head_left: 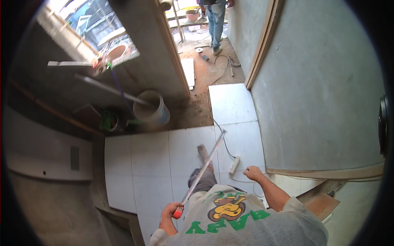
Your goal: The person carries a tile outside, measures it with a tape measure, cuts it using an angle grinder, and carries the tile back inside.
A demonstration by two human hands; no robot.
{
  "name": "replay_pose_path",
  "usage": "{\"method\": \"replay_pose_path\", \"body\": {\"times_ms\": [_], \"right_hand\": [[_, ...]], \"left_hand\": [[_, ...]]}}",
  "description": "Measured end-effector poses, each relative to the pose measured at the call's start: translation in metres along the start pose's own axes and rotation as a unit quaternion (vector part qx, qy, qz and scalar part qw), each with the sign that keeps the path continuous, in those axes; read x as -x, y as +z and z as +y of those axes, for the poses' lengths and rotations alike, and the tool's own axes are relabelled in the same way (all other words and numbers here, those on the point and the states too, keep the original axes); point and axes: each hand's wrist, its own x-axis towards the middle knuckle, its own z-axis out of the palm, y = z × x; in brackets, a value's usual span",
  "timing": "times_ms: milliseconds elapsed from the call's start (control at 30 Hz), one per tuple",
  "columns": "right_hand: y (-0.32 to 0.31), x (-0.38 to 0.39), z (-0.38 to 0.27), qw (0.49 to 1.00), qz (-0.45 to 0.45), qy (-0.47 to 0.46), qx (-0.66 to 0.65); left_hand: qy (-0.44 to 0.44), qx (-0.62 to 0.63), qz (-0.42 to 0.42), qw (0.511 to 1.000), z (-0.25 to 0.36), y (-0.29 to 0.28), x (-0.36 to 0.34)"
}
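In my left hand [169, 211] is a red tape measure [178, 212], fingers wrapped round its case. Its blade [205, 167] is drawn out, slanting up and to the right over the white floor tiles [152, 151]. The blade's far end reaches the right-hand column of tiles, close to a dark cable. My right hand [254, 173] is closed, held apart from the tape; whether anything small is inside its fingers is hidden. Just left of it lies a pale power strip [234, 164] on the tiles.
A bucket [152, 110] with a long bar leaning in it stands by the left wall, beneath a window opening. Through the doorway, a person [216, 24] stands near an angle grinder [202, 55] and cables on bare ground. A broken brown tile piece [320, 205] lies at right.
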Motion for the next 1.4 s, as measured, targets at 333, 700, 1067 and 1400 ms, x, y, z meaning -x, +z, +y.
{"method": "replay_pose_path", "body": {"times_ms": [333,700,1067,1400], "right_hand": [[-0.135,-0.099,-0.001,0.99,-0.072,0.097,-0.073],[-0.367,-0.386,-0.021,0.984,-0.148,0.082,-0.064],[-0.564,-0.592,-0.073,0.976,-0.17,-0.066,0.118],[-0.657,-0.809,-0.139,0.947,-0.183,-0.1,0.245]], "left_hand": [[0.026,-0.332,0.016,0.943,0.38,0.01,-0.044],[0.311,-0.349,0.02,0.884,0.707,0.201,-0.106],[-0.033,0.23,0.005,0.973,0.696,0.299,-0.18],[0.036,0.318,0.0,0.947,0.925,0.285,-0.25]]}}
